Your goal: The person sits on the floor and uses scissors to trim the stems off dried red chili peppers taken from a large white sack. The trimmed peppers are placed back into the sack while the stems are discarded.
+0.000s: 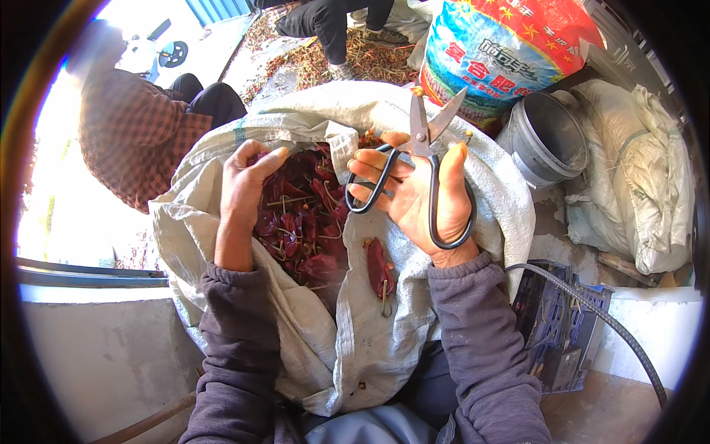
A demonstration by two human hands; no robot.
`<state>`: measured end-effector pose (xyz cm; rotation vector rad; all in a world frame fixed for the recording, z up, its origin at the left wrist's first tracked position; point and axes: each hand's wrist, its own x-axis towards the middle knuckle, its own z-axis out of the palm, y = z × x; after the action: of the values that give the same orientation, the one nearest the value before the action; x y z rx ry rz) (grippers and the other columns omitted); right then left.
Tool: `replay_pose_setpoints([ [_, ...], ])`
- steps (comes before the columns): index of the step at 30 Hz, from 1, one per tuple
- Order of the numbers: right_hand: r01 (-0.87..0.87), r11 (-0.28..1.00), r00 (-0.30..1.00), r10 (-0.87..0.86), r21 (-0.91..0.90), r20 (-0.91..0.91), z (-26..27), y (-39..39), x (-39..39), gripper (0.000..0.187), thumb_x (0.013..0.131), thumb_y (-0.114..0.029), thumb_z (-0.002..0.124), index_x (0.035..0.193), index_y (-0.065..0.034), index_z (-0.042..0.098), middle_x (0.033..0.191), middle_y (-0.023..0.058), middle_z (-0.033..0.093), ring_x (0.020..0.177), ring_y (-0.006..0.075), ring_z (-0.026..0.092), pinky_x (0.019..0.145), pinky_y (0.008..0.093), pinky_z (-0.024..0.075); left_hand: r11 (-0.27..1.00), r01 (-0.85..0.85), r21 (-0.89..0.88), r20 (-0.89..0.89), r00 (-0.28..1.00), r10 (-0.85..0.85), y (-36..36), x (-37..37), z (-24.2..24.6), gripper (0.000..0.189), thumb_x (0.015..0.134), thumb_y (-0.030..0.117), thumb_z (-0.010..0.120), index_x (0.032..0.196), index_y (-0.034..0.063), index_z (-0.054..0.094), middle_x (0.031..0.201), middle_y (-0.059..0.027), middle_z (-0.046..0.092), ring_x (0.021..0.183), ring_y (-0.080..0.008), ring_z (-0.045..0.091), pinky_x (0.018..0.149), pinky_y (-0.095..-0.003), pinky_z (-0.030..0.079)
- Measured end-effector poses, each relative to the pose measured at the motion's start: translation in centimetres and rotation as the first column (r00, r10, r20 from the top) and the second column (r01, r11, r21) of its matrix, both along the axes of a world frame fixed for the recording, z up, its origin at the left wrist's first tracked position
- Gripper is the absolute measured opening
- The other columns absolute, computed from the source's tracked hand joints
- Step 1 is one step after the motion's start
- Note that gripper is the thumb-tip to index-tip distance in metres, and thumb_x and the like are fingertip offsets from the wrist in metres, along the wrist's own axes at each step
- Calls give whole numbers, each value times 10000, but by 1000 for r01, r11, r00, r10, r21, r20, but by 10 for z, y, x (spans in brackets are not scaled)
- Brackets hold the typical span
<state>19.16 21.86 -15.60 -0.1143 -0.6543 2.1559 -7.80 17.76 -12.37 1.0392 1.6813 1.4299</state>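
My left hand [242, 186] is over the left side of the mouth of a white woven sack [383, 102], fingers curled and thumb stretched out. Dark red skin of a dried chilli pepper [256, 159] shows between thumb and fingers, mostly hidden. Many dried red chilli peppers [302, 222] with pale stems lie inside the sack. Palm up, my right hand [427, 202] holds black-handled scissors [420, 136] over the sack's right side. Their blades are spread and point away from me. One loose chilli pepper [379, 269] rests on the sack's folded cloth below that hand.
A printed fertilizer sack [488, 55] and a grey bucket [549, 139] stand at the far right, beside stacked pale sacks [638, 172]. A black braided hose [604, 316] arches past a plastic crate [571, 333]. Two people sit nearby, one in a checked jacket [133, 133], another in dark trousers [321, 33].
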Motion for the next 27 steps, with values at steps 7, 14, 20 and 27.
replay_pose_setpoints([
  [7,-175,938,956,90,299,278,18,-6,6,1043,862,-851,468,1513,-48,330,1332,234,605,1144,324,658,977,482,524,819,362,-446,-462,690,-557,6,14,-13,377,818,196,763,1132,-8,717,959,-186,742,874,-269,717,833,-383,550],
  [14,-202,927,933,84,316,350,-1,-6,1,903,927,-738,527,1483,-48,357,1252,202,644,1058,263,688,922,417,553,828,464,-316,-468,683,-561,0,41,-4,199,836,130,731,985,-2,725,826,-135,722,754,-222,688,730,-359,537],
  [20,-175,940,901,32,294,433,6,-8,2,786,967,-656,554,1439,-46,402,1197,167,661,970,209,696,876,383,562,971,226,-76,265,943,-199,-10,1,15,106,959,146,704,891,72,671,765,-1,631,581,-37,488,503,-185,356],
  [27,-247,890,816,-22,383,578,19,-16,1,830,938,-612,652,1433,13,423,1143,140,642,920,172,676,820,325,540,959,127,252,477,846,-238,-5,-4,8,94,894,-12,693,938,46,634,835,-91,667,611,-103,564,497,-209,431],
])
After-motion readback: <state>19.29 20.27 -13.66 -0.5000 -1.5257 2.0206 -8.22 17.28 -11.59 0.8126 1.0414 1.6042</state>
